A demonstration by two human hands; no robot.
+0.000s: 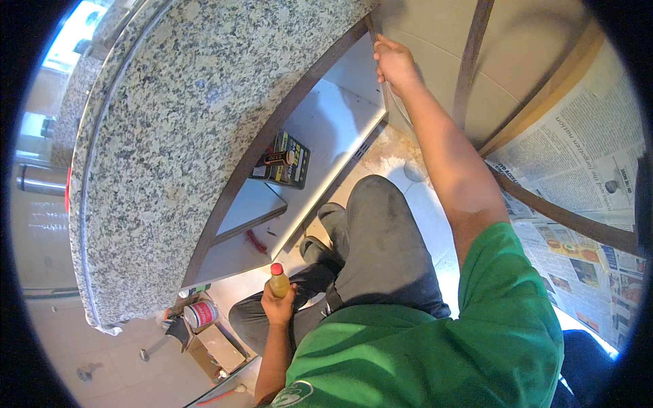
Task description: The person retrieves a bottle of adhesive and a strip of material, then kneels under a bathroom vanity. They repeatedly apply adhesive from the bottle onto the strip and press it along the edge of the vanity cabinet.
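My left hand (277, 307) is wrapped around a small bottle of yellowish liquid (279, 285) with a red cap, held upright near my left knee. At the far corner of the open cabinet, my right hand (396, 62) is closed on a thin strip (406, 117) that hangs down below the fist, close to the cabinet's side panel (364, 68). The fingers hide where the strip meets the edge. Above the cabinet runs a speckled granite countertop (177, 136) with a brown edge.
Inside the cabinet stand a black and yellow container (294, 162), a loose board (253, 207) and a red item (256, 241). A tin (201, 313) and an open cardboard box (221, 348) lie at lower left. Newspaper-covered panels (578, 156) with brown edges are at right.
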